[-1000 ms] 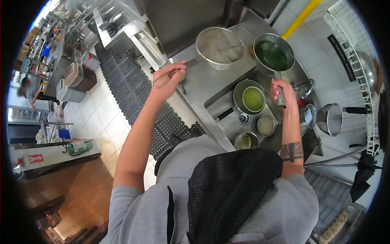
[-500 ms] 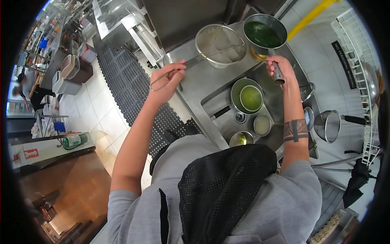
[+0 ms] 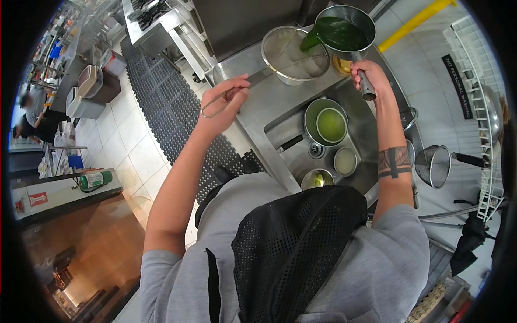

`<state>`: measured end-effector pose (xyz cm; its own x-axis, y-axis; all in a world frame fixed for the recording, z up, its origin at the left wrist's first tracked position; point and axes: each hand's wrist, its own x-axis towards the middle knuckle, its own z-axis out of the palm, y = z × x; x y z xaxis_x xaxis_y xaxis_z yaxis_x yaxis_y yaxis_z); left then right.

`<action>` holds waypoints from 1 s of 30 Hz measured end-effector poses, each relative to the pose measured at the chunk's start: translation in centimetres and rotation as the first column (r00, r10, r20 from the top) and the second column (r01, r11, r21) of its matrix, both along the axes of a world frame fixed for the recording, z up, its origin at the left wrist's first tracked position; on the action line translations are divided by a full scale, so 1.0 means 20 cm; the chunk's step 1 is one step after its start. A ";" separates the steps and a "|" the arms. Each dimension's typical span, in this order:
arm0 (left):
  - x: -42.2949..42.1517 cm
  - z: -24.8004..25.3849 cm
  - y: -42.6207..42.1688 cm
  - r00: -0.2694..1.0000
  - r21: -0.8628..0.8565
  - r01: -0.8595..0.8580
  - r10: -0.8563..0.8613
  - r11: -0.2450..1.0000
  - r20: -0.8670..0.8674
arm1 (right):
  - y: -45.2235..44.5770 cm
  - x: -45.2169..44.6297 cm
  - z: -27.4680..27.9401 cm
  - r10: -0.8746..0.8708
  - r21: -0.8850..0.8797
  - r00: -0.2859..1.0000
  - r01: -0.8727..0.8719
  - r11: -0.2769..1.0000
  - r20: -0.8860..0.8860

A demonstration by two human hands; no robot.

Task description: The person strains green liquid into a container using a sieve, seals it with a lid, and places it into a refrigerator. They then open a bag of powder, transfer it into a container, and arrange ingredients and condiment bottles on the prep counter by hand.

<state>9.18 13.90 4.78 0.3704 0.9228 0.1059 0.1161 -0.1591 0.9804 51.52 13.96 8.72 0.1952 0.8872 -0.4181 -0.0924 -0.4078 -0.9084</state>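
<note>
My right hand [image 3: 372, 77] is wrapped round the handle of a saucepan [image 3: 368, 22], held tilted at the back of the steel counter. Dark green liquid [image 3: 340, 34] fills it and runs over its left lip into a round fine-mesh strainer [image 3: 293, 47]. Beneath the strainer sits a metal container [image 3: 291, 81], mostly hidden. My left hand [image 3: 223, 102] is closed on the strainer's long handle, whose wire loop end shows at the palm.
The sink [image 3: 280, 129] holds a pot [image 3: 309, 119] with a green-filled container inside and several smaller vessels. A second strainer [image 3: 432, 166] hangs at right by a white wire rack [image 3: 474, 70]. A black floor mat [image 3: 156, 102] lies left. Another person [image 3: 35, 113] stands far left.
The saucepan has tipped left, and green liquid now streams from its lip into the strainer. My left hand stays on the strainer handle. The far person has come further into view.
</note>
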 end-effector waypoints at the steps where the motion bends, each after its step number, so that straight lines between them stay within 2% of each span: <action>1: 0.00 0.00 0.00 1.000 -0.002 -0.001 0.001 1.000 0.004 | 0.00 0.00 0.00 0.009 0.003 1.000 -0.009 1.000 0.002; 5: 0.01 -0.03 0.00 0.998 0.040 -0.021 0.018 0.999 0.058 | 0.02 0.02 -0.02 0.048 -0.012 0.999 -0.047 0.999 0.014; 11: 0.00 -0.02 0.00 1.000 0.069 -0.021 0.020 0.997 0.015 | 0.01 -0.03 0.02 0.017 -0.013 0.998 -0.016 1.000 0.061; 14: -0.01 0.00 -0.01 1.000 -0.002 0.007 -0.007 1.000 0.001 | 0.02 -0.01 0.00 0.023 -0.003 0.999 -0.023 1.000 0.048; 30: -0.02 -0.01 0.00 0.998 0.012 0.018 -0.018 1.000 -0.054 | 0.02 -0.02 -0.03 0.020 -0.012 0.998 -0.019 1.000 0.066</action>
<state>8.84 13.86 4.49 0.3925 0.9147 0.0968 0.1652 -0.1736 0.9709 51.13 14.31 8.08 0.2056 0.8863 -0.4150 -0.0244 -0.4193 -0.9075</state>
